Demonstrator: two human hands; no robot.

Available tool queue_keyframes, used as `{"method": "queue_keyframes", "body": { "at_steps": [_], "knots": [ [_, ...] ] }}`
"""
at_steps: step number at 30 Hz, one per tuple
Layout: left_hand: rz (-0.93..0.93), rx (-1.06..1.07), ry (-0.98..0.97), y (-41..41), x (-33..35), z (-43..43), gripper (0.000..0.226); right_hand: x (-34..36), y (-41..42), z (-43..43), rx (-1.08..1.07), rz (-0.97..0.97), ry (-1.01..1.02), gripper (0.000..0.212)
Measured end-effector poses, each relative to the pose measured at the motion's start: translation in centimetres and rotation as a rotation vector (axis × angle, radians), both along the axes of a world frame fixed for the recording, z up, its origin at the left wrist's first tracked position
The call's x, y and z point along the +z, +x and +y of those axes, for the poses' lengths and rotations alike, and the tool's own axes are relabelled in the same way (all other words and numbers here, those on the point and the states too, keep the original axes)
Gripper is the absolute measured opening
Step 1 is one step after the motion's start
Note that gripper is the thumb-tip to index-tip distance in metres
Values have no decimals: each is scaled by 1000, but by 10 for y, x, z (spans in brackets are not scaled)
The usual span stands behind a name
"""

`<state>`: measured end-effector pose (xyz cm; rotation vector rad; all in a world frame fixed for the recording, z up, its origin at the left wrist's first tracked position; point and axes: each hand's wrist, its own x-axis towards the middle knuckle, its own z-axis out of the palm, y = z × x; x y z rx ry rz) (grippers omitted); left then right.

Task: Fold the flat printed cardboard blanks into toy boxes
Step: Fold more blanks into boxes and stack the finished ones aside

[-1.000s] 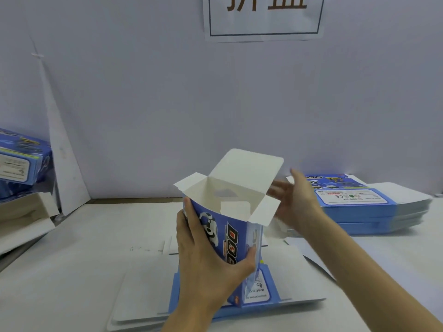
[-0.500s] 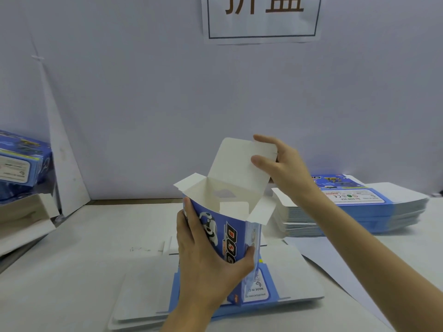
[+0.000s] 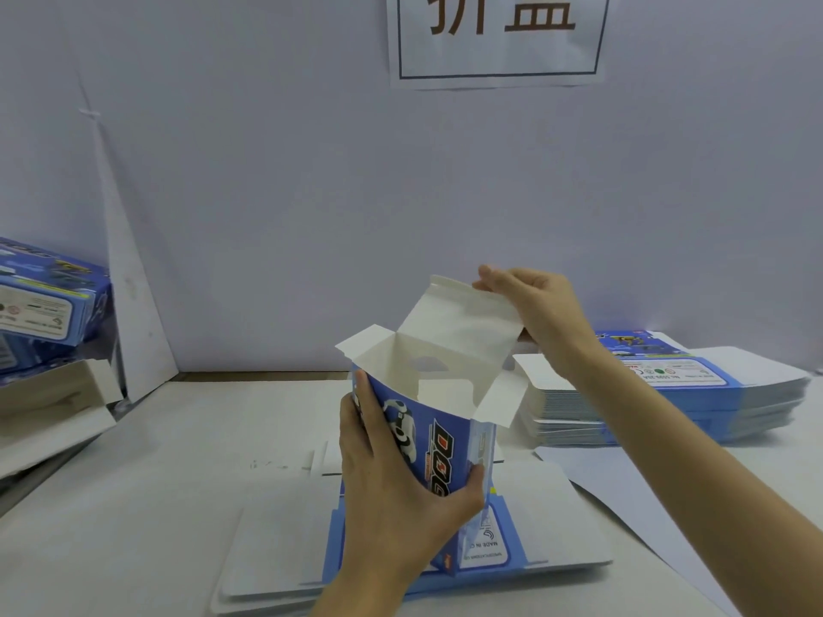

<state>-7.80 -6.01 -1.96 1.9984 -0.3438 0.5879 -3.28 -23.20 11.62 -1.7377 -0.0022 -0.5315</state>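
Observation:
A blue printed toy box (image 3: 427, 443) stands upright at the centre, its top open and its white inside showing. My left hand (image 3: 392, 478) grips the box's body from the front, thumb on the right edge. The tall white lid flap (image 3: 458, 322) sticks up at the back. My right hand (image 3: 530, 300) pinches the flap's top edge, whose narrow tuck strip is bent forward. Two small side flaps stick out left and right. Under the box lies a short pile of flat blanks (image 3: 556, 523), white side mostly up.
A thick stack of flat blue blanks (image 3: 694, 394) sits at the right rear. Finished blue boxes (image 3: 49, 300) and an open white carton (image 3: 53, 407) are at the left edge. A white wall with a paper sign (image 3: 494, 37) closes the back.
My right hand came in from the right of the box, took the lid flap's top edge and is bending the tuck strip forward. My left hand has kept its grip.

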Motion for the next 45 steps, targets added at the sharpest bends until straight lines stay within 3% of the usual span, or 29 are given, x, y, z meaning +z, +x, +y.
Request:
{"method": "queue_keyframes", "body": {
  "at_steps": [3, 7, 11, 18, 22, 25, 28, 30, 33, 35, 39, 42, 45],
  "knots": [
    [17, -2, 19, 2, -2, -1, 129, 20, 9, 1, 3, 136, 133, 13],
    [47, 2, 15, 5, -3, 0, 127, 39, 16, 7, 73, 504, 250, 15],
    [48, 9, 18, 4, -4, 0, 133, 37, 22, 8, 78, 595, 145, 13],
    [39, 11, 1, 4, -2, -1, 128, 23, 23, 8, -7, 537, 170, 17],
    [46, 14, 0, 4, -3, -2, 127, 22, 21, 10, -39, 439, 67, 14],
    [53, 11, 6, 4, -1, -2, 126, 20, 17, 13, -25, 293, 74, 15],
    [51, 24, -35, 3, 1, 1, 133, 18, 7, 10, 45, 137, 321, 15],
    [43, 38, -80, 1, 3, 1, 135, 1, -4, 7, -46, -74, 449, 15],
    [44, 69, -129, -2, 8, -2, 144, -54, -32, 11, -267, -358, 261, 27],
    [30, 94, -148, -2, 12, -3, 144, -96, -49, 13, -137, -338, 123, 40],
    [22, 84, -95, 0, 14, -3, 131, -144, -68, 18, 392, -66, -98, 83],
    [26, -10, -135, 4, 10, -4, 112, -151, -58, 24, 338, 4, -51, 100],
    [102, -164, -335, 19, 2, 7, 89, -149, -47, 13, 262, 42, 156, 93]
  ]
}}
